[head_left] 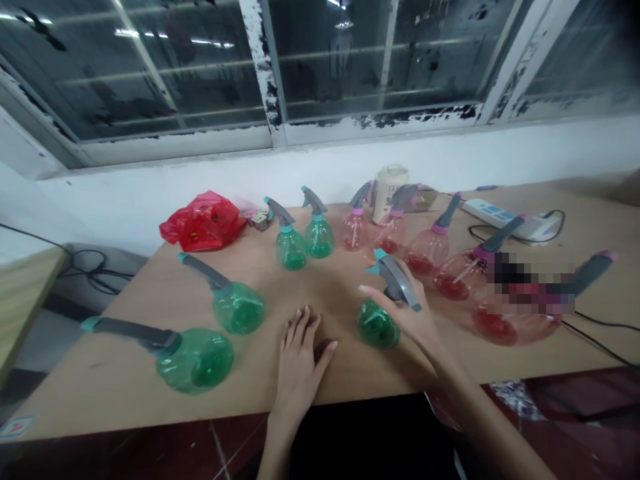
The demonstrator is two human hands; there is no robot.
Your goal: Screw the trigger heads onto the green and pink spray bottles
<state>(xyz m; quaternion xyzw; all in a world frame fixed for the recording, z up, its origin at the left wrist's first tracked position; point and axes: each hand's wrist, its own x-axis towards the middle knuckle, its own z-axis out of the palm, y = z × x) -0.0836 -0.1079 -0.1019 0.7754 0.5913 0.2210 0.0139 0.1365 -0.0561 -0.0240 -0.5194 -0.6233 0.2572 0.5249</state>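
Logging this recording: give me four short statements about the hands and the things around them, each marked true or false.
1. The right hand holds a green spray bottle. True.
2. The left hand grips a red plastic bag. False: it lies palm down on the table.
3. A white power strip lies on the right part of the table. True.
4. The cup stands on the windowsill. False: it stands on the table, behind pink spray bottles.
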